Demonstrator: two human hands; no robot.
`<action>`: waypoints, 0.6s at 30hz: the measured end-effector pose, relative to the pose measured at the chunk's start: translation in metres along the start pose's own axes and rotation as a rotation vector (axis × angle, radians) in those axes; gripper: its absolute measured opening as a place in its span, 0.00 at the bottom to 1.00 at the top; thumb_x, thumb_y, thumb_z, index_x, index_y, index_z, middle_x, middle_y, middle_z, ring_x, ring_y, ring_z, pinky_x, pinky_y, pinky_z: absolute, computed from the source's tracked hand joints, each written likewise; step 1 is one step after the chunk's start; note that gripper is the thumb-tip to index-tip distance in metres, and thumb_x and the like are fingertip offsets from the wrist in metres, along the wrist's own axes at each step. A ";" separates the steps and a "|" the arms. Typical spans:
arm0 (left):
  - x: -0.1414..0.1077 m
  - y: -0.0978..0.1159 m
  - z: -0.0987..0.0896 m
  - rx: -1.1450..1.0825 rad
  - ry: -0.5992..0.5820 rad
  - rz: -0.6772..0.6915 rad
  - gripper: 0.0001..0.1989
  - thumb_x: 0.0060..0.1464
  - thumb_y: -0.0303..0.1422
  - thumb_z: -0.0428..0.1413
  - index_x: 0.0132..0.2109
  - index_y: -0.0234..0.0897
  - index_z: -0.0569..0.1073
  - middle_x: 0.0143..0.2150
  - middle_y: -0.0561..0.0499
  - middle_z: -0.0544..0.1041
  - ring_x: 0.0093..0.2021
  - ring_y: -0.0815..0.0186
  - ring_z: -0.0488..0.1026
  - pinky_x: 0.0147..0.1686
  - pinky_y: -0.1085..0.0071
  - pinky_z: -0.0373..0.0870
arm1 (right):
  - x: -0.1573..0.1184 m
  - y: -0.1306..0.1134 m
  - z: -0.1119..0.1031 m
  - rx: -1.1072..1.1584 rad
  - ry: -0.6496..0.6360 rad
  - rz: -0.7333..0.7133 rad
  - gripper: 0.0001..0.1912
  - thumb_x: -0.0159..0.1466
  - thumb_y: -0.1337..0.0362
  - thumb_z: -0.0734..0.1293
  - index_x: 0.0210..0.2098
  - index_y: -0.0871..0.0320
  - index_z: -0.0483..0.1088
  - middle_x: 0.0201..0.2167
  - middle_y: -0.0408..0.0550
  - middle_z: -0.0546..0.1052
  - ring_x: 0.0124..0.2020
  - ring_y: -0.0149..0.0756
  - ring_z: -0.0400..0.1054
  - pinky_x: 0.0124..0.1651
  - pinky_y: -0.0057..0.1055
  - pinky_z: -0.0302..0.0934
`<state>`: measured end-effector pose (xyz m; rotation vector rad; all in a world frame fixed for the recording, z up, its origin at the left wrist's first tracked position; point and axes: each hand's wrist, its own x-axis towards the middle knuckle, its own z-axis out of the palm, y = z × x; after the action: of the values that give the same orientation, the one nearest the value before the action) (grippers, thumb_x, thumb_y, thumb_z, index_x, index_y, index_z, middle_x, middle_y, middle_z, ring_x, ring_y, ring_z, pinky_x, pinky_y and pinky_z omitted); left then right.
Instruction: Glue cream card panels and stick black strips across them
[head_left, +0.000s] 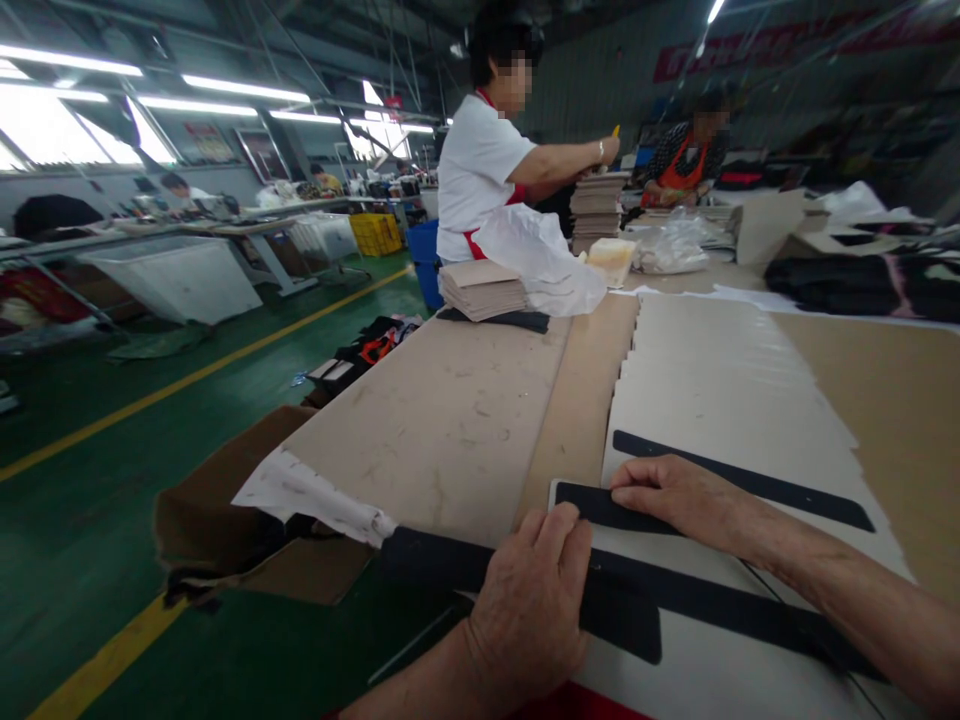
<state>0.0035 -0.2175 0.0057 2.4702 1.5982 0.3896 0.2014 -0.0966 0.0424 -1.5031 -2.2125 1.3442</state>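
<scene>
A pale board (pixel 553 492) lies near the front of the table, with a black strip (pixel 592 503) along its end. The thumb and bent fingers of my right hand (pixel 679 495) are closed on this strip, pressing it at the board. My left hand (pixel 532 595) is closed over long dark strips (pixel 442 560) at the table's front edge, its fingertips beside the board's corner. A dark piece with rounded corners (pixel 626 625) shows just right of my left palm. Behind my right hand another black strip (pixel 750 480) lies flat on overlapping pale boards (pixel 720 370).
Stacked cardboard pieces (pixel 484 290) and white plastic sheeting (pixel 555 260) sit at the table's far left. A co-worker in a white shirt (pixel 480 165) stands behind them; another person (pixel 686 160) is farther right. An open carton (pixel 232 510) stands on the floor at left.
</scene>
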 end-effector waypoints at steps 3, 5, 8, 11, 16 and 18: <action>-0.001 -0.002 0.004 0.038 -0.013 0.015 0.40 0.52 0.34 0.53 0.69 0.27 0.51 0.71 0.37 0.55 0.63 0.45 0.59 0.61 0.51 0.63 | 0.001 -0.001 0.001 -0.046 0.005 -0.011 0.12 0.59 0.56 0.64 0.29 0.54 0.76 0.24 0.42 0.75 0.27 0.35 0.65 0.31 0.31 0.55; -0.001 -0.002 0.004 0.049 -0.055 0.014 0.40 0.54 0.36 0.53 0.70 0.25 0.52 0.71 0.35 0.54 0.62 0.44 0.59 0.61 0.51 0.63 | 0.001 -0.002 0.001 -0.080 0.011 -0.020 0.12 0.59 0.56 0.63 0.29 0.53 0.76 0.23 0.41 0.74 0.27 0.35 0.64 0.31 0.31 0.54; 0.001 -0.002 0.002 0.055 -0.092 0.003 0.39 0.55 0.38 0.53 0.69 0.23 0.55 0.71 0.33 0.55 0.61 0.44 0.60 0.61 0.52 0.63 | 0.001 -0.002 0.001 -0.121 0.012 -0.029 0.12 0.60 0.56 0.62 0.30 0.53 0.76 0.24 0.41 0.74 0.28 0.35 0.64 0.32 0.32 0.54; 0.002 0.000 -0.001 0.055 -0.088 -0.001 0.38 0.55 0.40 0.54 0.68 0.23 0.56 0.71 0.33 0.55 0.62 0.44 0.60 0.62 0.53 0.62 | 0.002 -0.001 0.001 -0.141 0.004 -0.021 0.13 0.61 0.56 0.62 0.31 0.54 0.76 0.25 0.42 0.75 0.28 0.35 0.65 0.33 0.32 0.55; 0.005 0.000 -0.006 0.050 -0.105 0.000 0.37 0.55 0.41 0.54 0.67 0.22 0.60 0.69 0.33 0.59 0.59 0.45 0.63 0.60 0.55 0.64 | 0.005 0.000 0.004 -0.182 0.016 -0.044 0.13 0.62 0.57 0.62 0.32 0.55 0.76 0.26 0.43 0.76 0.29 0.35 0.66 0.33 0.32 0.56; 0.007 0.001 -0.008 0.047 -0.115 -0.007 0.37 0.55 0.41 0.54 0.66 0.21 0.60 0.69 0.33 0.59 0.59 0.45 0.63 0.60 0.55 0.64 | 0.005 0.000 0.004 -0.170 0.031 -0.044 0.12 0.62 0.56 0.63 0.32 0.55 0.76 0.26 0.43 0.76 0.29 0.35 0.66 0.33 0.32 0.56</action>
<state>0.0043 -0.2117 0.0143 2.4711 1.5871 0.2069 0.1966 -0.0950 0.0381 -1.5073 -2.3779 1.1379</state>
